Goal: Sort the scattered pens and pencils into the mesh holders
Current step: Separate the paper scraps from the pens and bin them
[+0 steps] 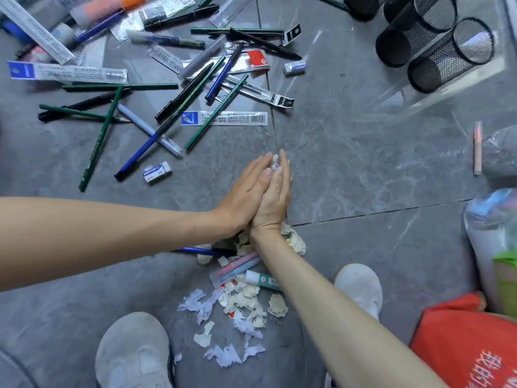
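Your L hand [243,193] & R hand [274,198] are flat, palms pressed on scraps [275,159]; no pen held. Blue pen [137,155] lies up-left, nearer L, axis slanting up-right; holders [447,56] far right.

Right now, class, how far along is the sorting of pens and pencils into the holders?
Done: nothing; the mesh holders lie tipped, seemingly empty. In hand: left hand and right hand press paper scraps between flat palms. Remaining: the pens and pencils lie scattered on the floor.

Floor [363,169] glossy grey stone tile. Holders [450,56] black wire mesh. Scraps [246,303] torn matt paper. My shoes [134,351] cloth.
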{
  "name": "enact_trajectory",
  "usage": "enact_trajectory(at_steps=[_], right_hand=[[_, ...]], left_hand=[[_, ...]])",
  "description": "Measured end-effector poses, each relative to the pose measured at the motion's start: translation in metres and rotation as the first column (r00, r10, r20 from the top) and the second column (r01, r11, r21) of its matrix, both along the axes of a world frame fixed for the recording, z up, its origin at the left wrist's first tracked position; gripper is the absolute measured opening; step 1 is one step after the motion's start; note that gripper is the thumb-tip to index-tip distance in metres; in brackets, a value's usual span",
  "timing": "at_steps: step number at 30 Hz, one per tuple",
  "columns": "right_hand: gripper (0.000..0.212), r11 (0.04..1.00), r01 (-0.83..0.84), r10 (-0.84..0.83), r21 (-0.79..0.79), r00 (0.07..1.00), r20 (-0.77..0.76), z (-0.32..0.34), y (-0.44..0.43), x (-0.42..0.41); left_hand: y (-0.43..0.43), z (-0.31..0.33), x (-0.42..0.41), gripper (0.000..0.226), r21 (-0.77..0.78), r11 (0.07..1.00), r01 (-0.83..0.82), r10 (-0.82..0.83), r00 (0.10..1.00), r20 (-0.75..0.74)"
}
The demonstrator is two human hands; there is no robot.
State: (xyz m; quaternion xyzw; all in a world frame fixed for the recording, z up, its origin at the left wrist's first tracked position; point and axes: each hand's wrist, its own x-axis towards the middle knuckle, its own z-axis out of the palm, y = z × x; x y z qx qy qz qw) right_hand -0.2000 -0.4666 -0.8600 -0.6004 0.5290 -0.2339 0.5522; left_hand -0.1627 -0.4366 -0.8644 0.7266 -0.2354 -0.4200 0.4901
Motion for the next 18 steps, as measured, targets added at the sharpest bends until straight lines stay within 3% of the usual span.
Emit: enact_trajectory(at_steps=[2,4,8,10,18], right_hand=[[0.048,0.996,0.026,-0.033,0.087,0.996,0.080,0.013,0.005,0.010],[0.047,0.969,0.024,-0.054,0.247,0.992,0.115,0.023,0.011,0.019],[0.032,0.952,0.161,-0.187,0.262,0.979,0.080,0.029,0.003,0.038],[0.030,0.942,0.184,-0.213,0.281,0.974,0.076,0.042,0.000,0.052],[0.013,0.894,0.103,-0.236,0.436,0.935,0.264,0.083,0.016,0.120]], left_hand=[[0.000,0.007,0.003,0.042,-0.029,0.994,-0.103,0.099,0.988,-0.118],[0.001,0.015,0.008,0.038,-0.018,0.991,-0.135,0.131,0.981,-0.141],[-0.002,0.025,0.026,0.034,-0.019,0.975,-0.221,0.211,0.951,-0.226],[-0.002,0.033,0.038,0.024,-0.019,0.943,-0.332,0.307,0.891,-0.336],[0.017,0.100,0.094,0.012,-0.042,0.724,-0.689,0.603,0.661,-0.446]])
